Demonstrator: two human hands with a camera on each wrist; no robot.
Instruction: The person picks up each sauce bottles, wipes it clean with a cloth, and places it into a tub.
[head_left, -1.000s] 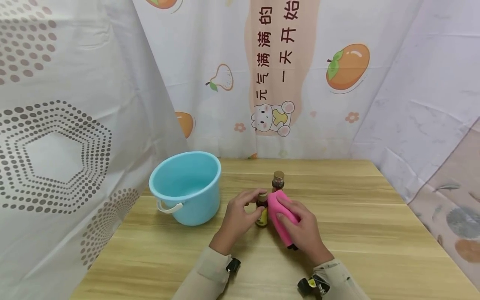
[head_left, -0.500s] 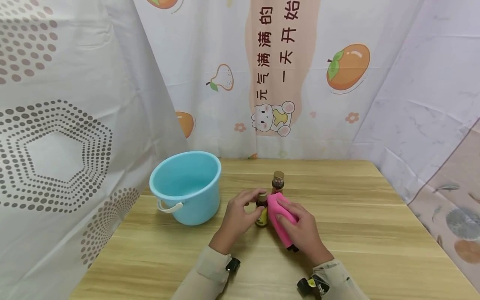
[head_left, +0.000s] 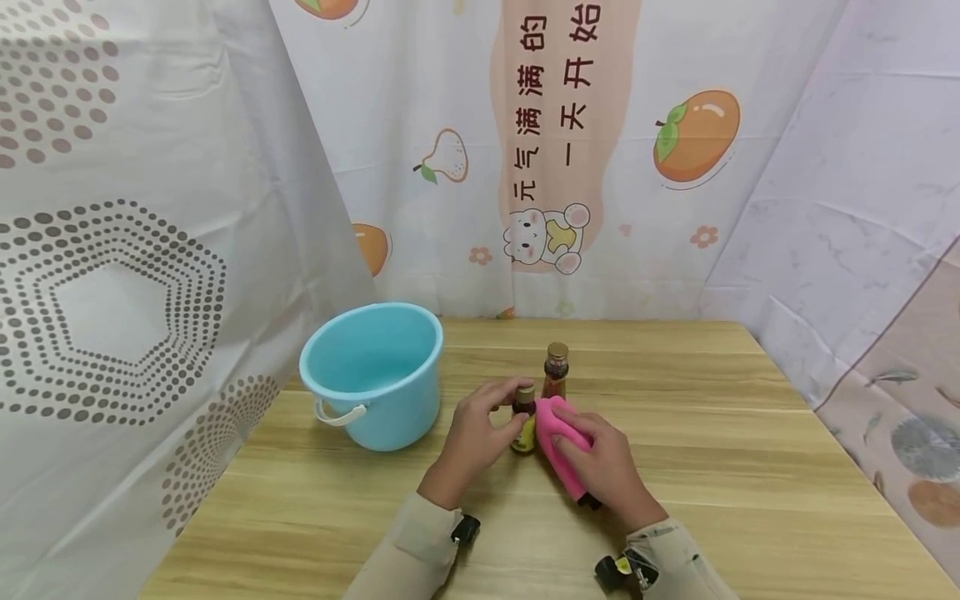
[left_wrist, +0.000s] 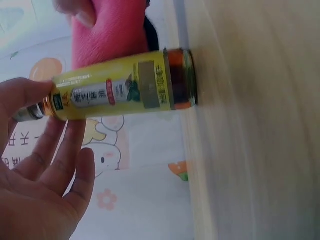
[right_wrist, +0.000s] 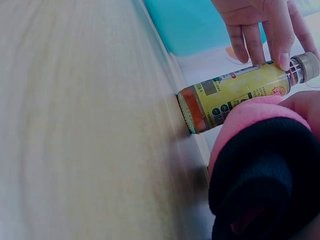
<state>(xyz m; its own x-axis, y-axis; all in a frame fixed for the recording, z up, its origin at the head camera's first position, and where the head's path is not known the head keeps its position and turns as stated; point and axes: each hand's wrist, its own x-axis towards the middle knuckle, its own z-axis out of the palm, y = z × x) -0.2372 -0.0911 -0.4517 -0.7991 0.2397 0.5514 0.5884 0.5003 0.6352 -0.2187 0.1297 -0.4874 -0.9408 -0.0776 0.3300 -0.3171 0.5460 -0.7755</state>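
Note:
A small glass bottle with a yellow label (left_wrist: 107, 92) and a metal cap stands upright on the table. My left hand (head_left: 478, 429) pinches it near the neck between thumb and fingers. In my right hand (head_left: 603, 462) is a bunched pink cloth (head_left: 557, 446) with a black end (right_wrist: 260, 175), close against the bottle's right side. Whether the cloth touches the label there is hard to tell. Just behind the cloth stands a second, dark bottle (head_left: 556, 371) with a gold cap, its lower part hidden.
A light blue bucket (head_left: 401, 412) with a white handle (head_left: 341, 415) stands to the left of my left hand. All this is on a wood-grain table (head_left: 720, 442). Printed curtains (head_left: 450, 208) hang along its back and sides.
The pink cloth and my right fingers have slid slightly downward, toward me, beside the bottle, uncovering more of the dark bottle behind. My left hand and its bottle stay in place.

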